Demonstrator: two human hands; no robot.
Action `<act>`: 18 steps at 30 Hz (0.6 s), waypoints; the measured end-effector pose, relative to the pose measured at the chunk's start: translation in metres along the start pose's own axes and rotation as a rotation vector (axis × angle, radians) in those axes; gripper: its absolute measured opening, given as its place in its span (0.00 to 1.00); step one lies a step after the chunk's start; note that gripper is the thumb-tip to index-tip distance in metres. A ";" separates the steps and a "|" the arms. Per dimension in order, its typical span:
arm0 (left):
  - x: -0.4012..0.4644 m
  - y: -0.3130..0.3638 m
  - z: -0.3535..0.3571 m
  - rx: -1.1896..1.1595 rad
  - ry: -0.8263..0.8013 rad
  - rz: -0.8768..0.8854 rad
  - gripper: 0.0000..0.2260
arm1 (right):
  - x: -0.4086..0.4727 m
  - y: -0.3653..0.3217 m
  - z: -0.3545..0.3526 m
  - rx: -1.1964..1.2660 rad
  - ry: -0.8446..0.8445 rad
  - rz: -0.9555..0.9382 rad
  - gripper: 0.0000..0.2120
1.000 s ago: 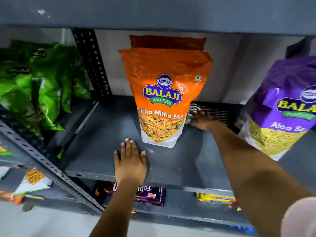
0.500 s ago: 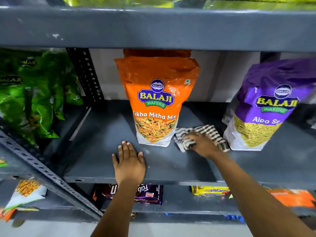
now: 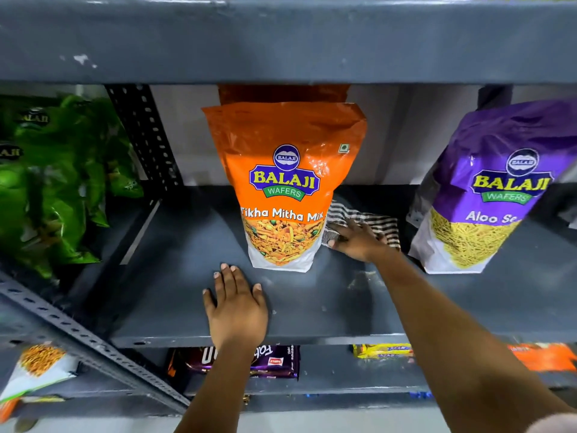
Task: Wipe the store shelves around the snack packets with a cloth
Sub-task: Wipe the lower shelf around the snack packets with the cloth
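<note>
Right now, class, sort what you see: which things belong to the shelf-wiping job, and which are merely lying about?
Job: striped cloth under the right hand; grey shelf, left hand flat on it; orange packet; purple packet.
Lying about: green packets; dark purple pack and yellow pack on the shelf below.

Retail shop: grey slotted-angle metal shelving (image 3: 312, 335) stocked with branded snack packets (image 3: 287, 182) on several tiers.

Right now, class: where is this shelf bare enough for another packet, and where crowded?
Bare shelf lies between the green packets and the orange packet. Crowded: the gap between orange packet and purple packet, where the right hand presses the cloth.
</note>
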State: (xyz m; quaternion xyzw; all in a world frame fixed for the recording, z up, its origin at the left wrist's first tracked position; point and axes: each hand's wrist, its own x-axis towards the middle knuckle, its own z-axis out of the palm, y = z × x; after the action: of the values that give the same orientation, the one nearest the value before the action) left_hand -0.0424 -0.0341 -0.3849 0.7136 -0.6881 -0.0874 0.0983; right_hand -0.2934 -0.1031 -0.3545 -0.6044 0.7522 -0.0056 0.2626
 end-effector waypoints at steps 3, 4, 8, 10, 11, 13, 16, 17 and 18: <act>-0.001 0.001 -0.002 -0.001 -0.008 0.001 0.28 | -0.029 0.005 0.015 0.039 0.040 -0.104 0.22; -0.002 0.001 -0.003 0.004 -0.016 0.003 0.27 | -0.041 0.009 0.024 0.057 0.068 -0.126 0.20; -0.001 0.001 -0.004 -0.006 -0.034 0.007 0.26 | -0.112 0.009 0.064 0.092 0.275 -0.075 0.16; -0.001 0.000 -0.003 -0.013 -0.042 0.009 0.26 | -0.135 0.007 0.071 0.054 0.345 -0.076 0.16; -0.001 0.000 -0.003 -0.016 -0.042 0.010 0.26 | -0.137 0.009 0.068 0.073 0.369 -0.085 0.15; -0.001 0.001 -0.003 -0.015 -0.037 0.012 0.26 | -0.123 0.010 0.049 0.144 0.432 -0.094 0.15; -0.001 0.001 -0.003 -0.016 -0.032 0.005 0.26 | -0.081 0.006 0.010 0.124 0.422 -0.100 0.16; -0.001 0.000 -0.002 -0.016 -0.029 0.004 0.26 | -0.068 0.001 0.006 0.098 0.334 -0.117 0.18; -0.001 0.000 -0.003 -0.014 -0.025 0.003 0.26 | -0.060 -0.002 0.008 0.076 0.225 -0.110 0.20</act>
State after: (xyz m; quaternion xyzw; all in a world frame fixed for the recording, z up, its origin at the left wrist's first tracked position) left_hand -0.0417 -0.0330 -0.3824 0.7106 -0.6898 -0.1008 0.0948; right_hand -0.2807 -0.0468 -0.3376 -0.6299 0.7418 -0.1163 0.1985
